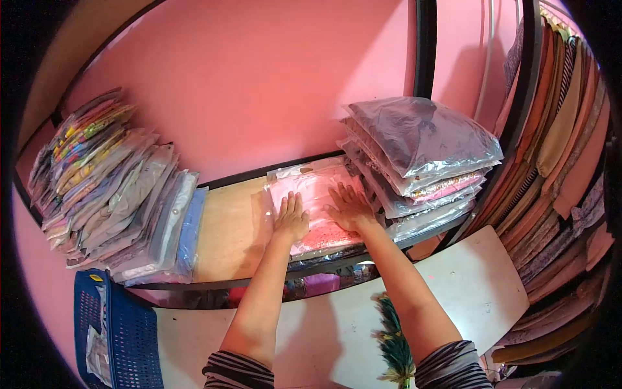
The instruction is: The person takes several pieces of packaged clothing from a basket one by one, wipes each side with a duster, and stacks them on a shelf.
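A pink folded garment in a clear plastic bag (pixel 317 188) lies on the wooden shelf (pixel 227 217), with a darker bag partly visible beneath it. My left hand (pixel 291 218) rests palm down on its left side, fingers apart. On its right side lies my right hand (pixel 350 207), flat and with fingers spread. Neither hand grips anything. Just right of my right hand stands a stack of bagged garments (pixel 424 139), a dark one on top.
A tall, leaning pile of bagged clothes (pixel 116 194) fills the shelf's left end. Below are a blue basket (pixel 133 343), a white table (pixel 473 279) and a green plant (pixel 393 337). Clothes (pixel 557 129) hang at the right. A black frame post (pixel 425 52) rises behind.
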`<state>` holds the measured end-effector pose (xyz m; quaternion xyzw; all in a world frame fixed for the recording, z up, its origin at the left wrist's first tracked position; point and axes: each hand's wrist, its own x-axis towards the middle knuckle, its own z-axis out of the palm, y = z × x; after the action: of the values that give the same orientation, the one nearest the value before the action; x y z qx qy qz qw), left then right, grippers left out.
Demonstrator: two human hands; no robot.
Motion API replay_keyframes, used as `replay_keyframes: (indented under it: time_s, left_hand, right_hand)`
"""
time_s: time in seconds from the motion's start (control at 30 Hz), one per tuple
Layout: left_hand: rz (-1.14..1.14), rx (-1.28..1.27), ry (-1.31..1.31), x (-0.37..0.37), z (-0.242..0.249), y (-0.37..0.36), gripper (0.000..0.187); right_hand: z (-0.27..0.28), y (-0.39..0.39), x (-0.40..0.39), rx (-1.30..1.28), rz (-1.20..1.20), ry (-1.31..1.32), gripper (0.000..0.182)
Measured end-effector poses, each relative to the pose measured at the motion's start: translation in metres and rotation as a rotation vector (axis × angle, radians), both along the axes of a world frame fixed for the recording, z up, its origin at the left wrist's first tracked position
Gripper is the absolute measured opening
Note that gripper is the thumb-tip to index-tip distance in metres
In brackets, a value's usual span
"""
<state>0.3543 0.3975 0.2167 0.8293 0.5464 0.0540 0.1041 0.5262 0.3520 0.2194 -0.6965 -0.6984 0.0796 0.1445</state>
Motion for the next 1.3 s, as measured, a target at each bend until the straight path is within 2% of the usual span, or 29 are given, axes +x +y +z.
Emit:
replay_keyframes:
  time_s: [0.07,0.17,0.27,0.4,0.47,0.5,0.53,0.6,0.63,0.67,0.73,0.8,0.87,0.93,1.0,1.07,1.13,1.2,1.3]
  left_hand:
    - [0.036,-0.066,0.076,-0.012,0.005,-0.003,0.056]
    - [-0.032,-0.033,-0.003,-0.037,-0.023,0.009,0.057]
    - [0.006,-0.112,0.043,-0.046,0.016,-0.031,0.056]
    - [-0.018,-0.023,-0.045,-0.063,0.014,-0.059,0.055]
    - [-0.042,0.056,-0.121,-0.073,-0.002,-0.061,0.055]
    - [-0.045,0.056,-0.117,-0.076,0.001,-0.07,0.055]
    - [-0.028,0.065,-0.123,-0.079,0.007,-0.081,0.055]
    - [-0.015,0.077,-0.129,-0.089,0.009,-0.097,0.054]
    - [-0.032,0.179,-0.174,-0.097,0.0,-0.109,0.052]
    - [-0.049,0.284,-0.222,-0.105,-0.009,-0.121,0.051]
    - [-0.064,0.436,-0.336,-0.123,-0.016,-0.159,0.053]
    - [-0.018,0.329,-0.432,-0.148,-0.038,-0.2,0.051]
    - [-0.032,0.229,-0.475,-0.18,-0.066,-0.244,0.041]
    - [-0.083,0.085,-0.481,-0.225,-0.124,-0.276,0.028]
    - [0.047,-0.09,-0.489,-0.257,-0.146,-0.319,0.022]
    - [0.029,-0.107,-0.453,-0.287,-0.151,-0.348,0.023]
    - [0.029,-0.128,-0.416,-0.31,-0.15,-0.368,0.023]
    - [0.046,-0.125,-0.394,-0.331,-0.144,-0.378,0.023]
    - [0.1,-0.049,-0.408,-0.352,-0.096,-0.381,0.022]
  right_hand:
    - [-0.004,0.005,0.007,-0.029,-0.053,-0.095,0.066]
    - [-0.015,0.005,0.017,0.068,-0.074,-0.045,0.068]
    - [-0.013,-0.007,0.014,0.191,-0.124,-0.104,0.069]
    - [-0.014,-0.043,-0.003,0.399,-0.12,-0.251,0.072]
    - [-0.013,-0.057,-0.003,0.166,-0.128,-0.048,0.069]
    - [-0.023,-0.055,-0.001,0.276,-0.214,-0.158,0.066]
    - [-0.024,-0.058,0.002,0.278,-0.218,-0.155,0.066]
    - [-0.024,-0.067,0.007,0.345,-0.203,-0.027,0.067]
    - [-0.005,-0.089,-0.002,0.263,-0.185,0.021,0.059]
    - [-0.002,-0.107,-0.009,0.268,-0.19,0.017,0.059]
    - [-0.02,-0.154,-0.026,0.718,0.002,0.151,0.057]
    - [-0.047,-0.206,-0.042,0.624,0.029,0.21,0.058]
    - [-0.095,-0.255,-0.058,0.47,0.047,0.231,0.058]
    - [-0.141,-0.304,-0.076,0.311,0.032,0.266,0.057]
    - [-0.179,-0.345,-0.094,0.233,0.05,0.241,0.056]
    - [-0.193,-0.369,-0.111,0.199,0.073,0.259,0.056]
    - [-0.193,-0.385,-0.131,0.044,0.122,0.283,0.056]
    - [-0.21,-0.386,-0.145,0.037,0.199,0.266,0.056]
    - [-0.212,-0.379,-0.174,0.047,0.198,0.249,0.058]
